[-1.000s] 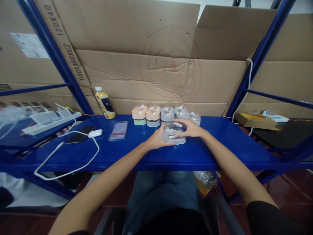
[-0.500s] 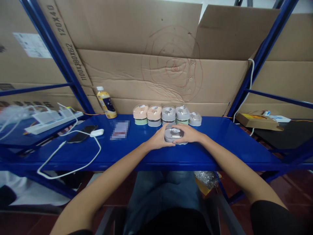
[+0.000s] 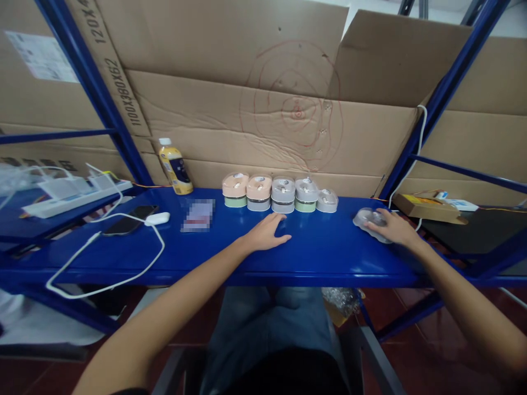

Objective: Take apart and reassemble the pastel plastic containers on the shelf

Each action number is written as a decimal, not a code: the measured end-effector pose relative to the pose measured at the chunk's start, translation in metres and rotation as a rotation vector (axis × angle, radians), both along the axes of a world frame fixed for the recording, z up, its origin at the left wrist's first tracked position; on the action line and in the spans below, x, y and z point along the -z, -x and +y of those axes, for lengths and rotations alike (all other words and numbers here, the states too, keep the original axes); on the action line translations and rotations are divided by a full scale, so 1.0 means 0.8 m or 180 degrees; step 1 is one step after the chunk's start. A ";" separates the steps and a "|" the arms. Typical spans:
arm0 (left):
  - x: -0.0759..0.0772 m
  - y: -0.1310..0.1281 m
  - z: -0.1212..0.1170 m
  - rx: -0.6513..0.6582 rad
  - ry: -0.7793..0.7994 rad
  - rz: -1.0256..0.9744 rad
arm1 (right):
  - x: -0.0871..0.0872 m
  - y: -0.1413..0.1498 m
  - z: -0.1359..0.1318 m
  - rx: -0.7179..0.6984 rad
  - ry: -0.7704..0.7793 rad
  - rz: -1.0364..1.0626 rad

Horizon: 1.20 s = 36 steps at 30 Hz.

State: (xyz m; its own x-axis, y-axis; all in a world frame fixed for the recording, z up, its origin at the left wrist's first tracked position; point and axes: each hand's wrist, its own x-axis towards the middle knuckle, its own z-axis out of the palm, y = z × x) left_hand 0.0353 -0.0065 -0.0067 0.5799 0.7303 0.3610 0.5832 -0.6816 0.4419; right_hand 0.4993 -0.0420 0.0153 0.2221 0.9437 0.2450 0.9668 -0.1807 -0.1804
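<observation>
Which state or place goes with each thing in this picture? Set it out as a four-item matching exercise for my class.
1. Yellow bottle
2. Dark phone
3. Left hand
4. Right hand

A. Fingers on a clear container
B. Lying beside a white cable
C. Holding nothing
D. Standing in front of cardboard

Right pairs: 1-D, 2-B, 3-C, 4-A

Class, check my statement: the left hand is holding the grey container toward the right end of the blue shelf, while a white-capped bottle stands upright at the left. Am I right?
Not quite: the hand is wrong. The head view shows the right hand holding the grey container toward the right end of the blue shelf; the white-capped bottle does stand upright at the left.
</observation>
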 end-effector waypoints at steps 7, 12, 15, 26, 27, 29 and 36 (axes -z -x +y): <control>-0.003 0.001 -0.003 -0.0006 -0.0026 0.0068 | -0.024 0.020 0.114 0.1251 -0.0220 0.0873; -0.005 0.001 -0.005 0.0004 -0.0045 0.0085 | -0.016 0.062 0.157 0.0948 -0.0285 0.1047; -0.007 0.001 -0.006 0.0010 0.0007 0.0104 | -0.007 0.078 0.157 0.0821 -0.0424 0.1019; -0.007 0.000 -0.006 0.0033 -0.0038 0.0260 | -0.004 0.154 0.116 -0.1529 -0.0447 -0.0642; -0.007 0.000 -0.006 0.0037 -0.0035 0.0265 | -0.001 0.158 0.109 -0.1518 -0.0366 -0.0645; -0.006 0.000 -0.005 0.0033 -0.0038 0.0270 | 0.001 0.161 0.085 -0.1541 -0.0318 -0.0587; -0.004 -0.001 -0.004 0.0007 0.0003 0.0185 | -0.025 0.165 0.003 -0.0811 -0.0354 -0.0223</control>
State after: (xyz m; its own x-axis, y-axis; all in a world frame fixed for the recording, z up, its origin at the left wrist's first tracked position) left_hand 0.0359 -0.0095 -0.0035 0.6016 0.7293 0.3259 0.6065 -0.6825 0.4078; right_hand 0.3676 -0.0394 0.0356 -0.0399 0.9334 0.3566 0.9893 0.0869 -0.1168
